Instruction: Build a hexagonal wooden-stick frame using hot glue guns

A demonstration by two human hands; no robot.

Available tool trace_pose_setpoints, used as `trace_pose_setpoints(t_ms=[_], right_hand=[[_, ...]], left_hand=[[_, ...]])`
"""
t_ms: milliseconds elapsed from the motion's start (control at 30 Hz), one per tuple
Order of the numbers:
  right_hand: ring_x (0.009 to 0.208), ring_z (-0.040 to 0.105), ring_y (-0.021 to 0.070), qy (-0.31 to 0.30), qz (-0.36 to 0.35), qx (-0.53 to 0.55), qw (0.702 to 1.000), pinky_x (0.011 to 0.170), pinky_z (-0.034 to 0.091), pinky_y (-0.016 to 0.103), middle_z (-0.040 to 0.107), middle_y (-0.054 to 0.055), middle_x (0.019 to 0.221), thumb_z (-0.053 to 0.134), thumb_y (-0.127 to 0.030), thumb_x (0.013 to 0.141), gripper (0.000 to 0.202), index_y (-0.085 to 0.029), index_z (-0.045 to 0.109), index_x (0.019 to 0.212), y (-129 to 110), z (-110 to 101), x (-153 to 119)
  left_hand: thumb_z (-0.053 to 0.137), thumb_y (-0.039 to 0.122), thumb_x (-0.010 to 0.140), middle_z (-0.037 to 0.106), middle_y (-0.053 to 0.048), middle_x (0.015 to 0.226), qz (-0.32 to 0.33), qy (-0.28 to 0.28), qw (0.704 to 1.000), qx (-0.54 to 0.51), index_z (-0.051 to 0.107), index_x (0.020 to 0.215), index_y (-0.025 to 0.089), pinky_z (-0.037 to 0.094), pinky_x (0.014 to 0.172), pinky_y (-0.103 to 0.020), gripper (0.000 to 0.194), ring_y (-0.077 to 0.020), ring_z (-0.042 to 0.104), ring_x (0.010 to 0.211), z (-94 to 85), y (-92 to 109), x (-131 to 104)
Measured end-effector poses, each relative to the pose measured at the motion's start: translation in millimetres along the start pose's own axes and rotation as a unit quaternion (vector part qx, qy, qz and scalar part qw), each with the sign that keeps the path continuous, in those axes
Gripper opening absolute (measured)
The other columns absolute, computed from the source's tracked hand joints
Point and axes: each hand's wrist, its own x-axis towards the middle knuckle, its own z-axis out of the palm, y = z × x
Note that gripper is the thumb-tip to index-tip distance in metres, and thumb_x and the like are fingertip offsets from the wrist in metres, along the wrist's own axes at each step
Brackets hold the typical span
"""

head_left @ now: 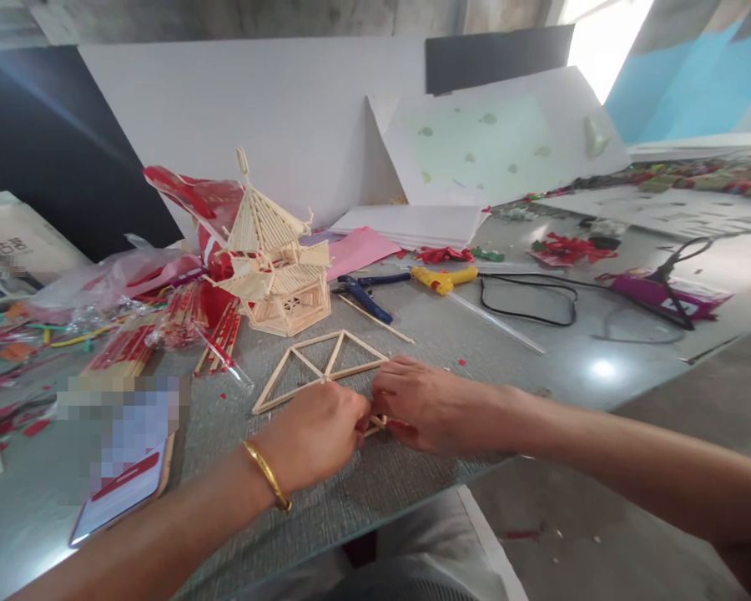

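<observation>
A flat frame of pale wooden sticks [279, 380], with triangular sections, lies on the grey table in front of me. At its near side, my left hand [318, 427], with a gold bangle on the wrist, has its fingers closed on the frame. My right hand [422, 402] is closed on the frame's right side, close to the left fingertips. Bits of stick show between the two hands; the rest of that part is hidden. Behind the frame stands a stick-built pagoda model [281, 275] with tiered roofs. One loose stick [379, 320] lies to its right.
Blue pliers [366, 299] and a yellow glue gun [444, 279] with a black cord lie beyond my hands. Bundled sticks [181, 317] and a phone [128, 476] are at left. A purple box [669, 294] sits at right, near the table edge.
</observation>
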Motion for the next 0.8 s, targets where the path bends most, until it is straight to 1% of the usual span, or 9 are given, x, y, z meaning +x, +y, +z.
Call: trace_pose_setpoints(t_ms=[267,367,433,500,567,633,700,733,800], right_hand=[[0.088,0.053,0.0187,-0.015,-0.012,-0.023,1.0,0.086,0.042,0.035,0.06,0.007,0.087,0.056,-0.018,0.082,0.011,-0.014,0.064,0.089,-3.0,-2.4,1.9],[0.093,0.054,0.02,-0.026,-0.012,-0.036,0.999,0.088,0.042,0.036,0.061,0.008,0.089,0.054,-0.017,0.084,0.013,-0.012,0.063,0.091,-3.3,-15.7,-2.1],[0.099,0.053,0.0208,0.012,-0.011,-0.049,0.999,0.091,0.041,0.038,0.062,0.01,0.095,0.05,-0.017,0.086,0.016,-0.012,0.063,0.095,3.9,-32.2,-9.4],[0.103,0.052,0.0207,0.071,0.014,-0.059,0.996,0.094,0.04,0.038,0.061,0.011,0.105,0.047,-0.023,0.088,0.022,-0.014,0.061,0.103,20.3,-54.5,-17.9],[0.105,0.053,0.0203,0.092,0.078,-0.081,0.989,0.093,0.04,0.036,0.06,0.01,0.111,0.046,-0.03,0.089,0.028,-0.015,0.06,0.108,46.0,-78.7,-23.6],[0.103,0.055,0.02,0.057,0.202,-0.129,0.969,0.091,0.04,0.032,0.061,0.009,0.111,0.046,-0.028,0.088,0.029,-0.015,0.061,0.11,78.7,-98.9,-23.5],[0.099,0.057,0.0232,0.036,0.267,-0.153,0.951,0.086,0.041,0.033,0.063,0.012,0.108,0.047,-0.023,0.086,0.029,-0.011,0.063,0.107,113.9,-109.2,-17.5],[0.1,0.057,0.0237,-0.024,0.325,-0.171,0.93,0.085,0.041,0.032,0.063,0.012,0.11,0.048,-0.021,0.085,0.029,-0.012,0.063,0.109,130.8,-109.8,-13.3],[0.094,0.06,0.0264,-0.075,0.363,-0.174,0.912,0.078,0.043,0.032,0.066,0.014,0.102,0.055,-0.019,0.08,0.026,-0.01,0.066,0.102,160.3,-103.1,-5.1]], left_hand=[[0.053,0.016,0.074,0.071,-0.006,0.071,-0.005,-0.007,1.0,-0.009,0.068,0.071,0.019,0.039,0.058,-0.029,0.015,-0.023,0.066,0.071,0.7,-2.8,5.0],[0.055,0.018,0.074,0.071,-0.004,0.07,-0.009,-0.003,1.0,-0.017,0.068,0.071,0.02,0.038,0.058,-0.029,0.014,-0.0218,0.065,0.07,2.2,-4.1,3.2],[0.057,0.02,0.075,0.071,-0.003,0.07,-0.01,0.002,1.0,-0.021,0.068,0.071,0.021,0.037,0.058,-0.028,0.012,-0.0208,0.064,0.07,2.7,-4.9,2.3],[0.057,0.021,0.075,0.071,-0.003,0.071,-0.011,0.003,1.0,-0.02,0.068,0.071,0.02,0.037,0.059,-0.028,0.012,-0.0202,0.063,0.071,2.2,-4.9,2.1],[0.057,0.02,0.075,0.07,-0.003,0.071,-0.018,-0.005,1.0,-0.018,0.068,0.071,0.02,0.037,0.06,-0.028,0.012,-0.0199,0.063,0.071,1.0,-3.6,1.9],[0.055,0.018,0.075,0.07,-0.003,0.071,-0.018,-0.01,1.0,-0.016,0.068,0.07,0.019,0.037,0.061,-0.028,0.014,-0.0197,0.062,0.071,-0.2,-1.1,1.1],[0.052,0.016,0.076,0.069,-0.003,0.071,-0.01,0.001,1.0,-0.017,0.067,0.07,0.018,0.038,0.062,-0.028,0.016,-0.019,0.061,0.07,-1.0,2.2,-0.6],[0.05,0.015,0.076,0.068,-0.003,0.071,-0.006,0.012,1.0,-0.02,0.066,0.07,0.018,0.038,0.062,-0.028,0.017,-0.0185,0.061,0.07,-1.2,3.8,-1.7],[0.048,0.016,0.078,0.068,-0.002,0.072,-0.005,0.038,0.998,-0.049,0.066,0.072,0.018,0.038,0.061,-0.027,0.019,-0.0167,0.06,0.068,-1.6,6.2,-4.2]])
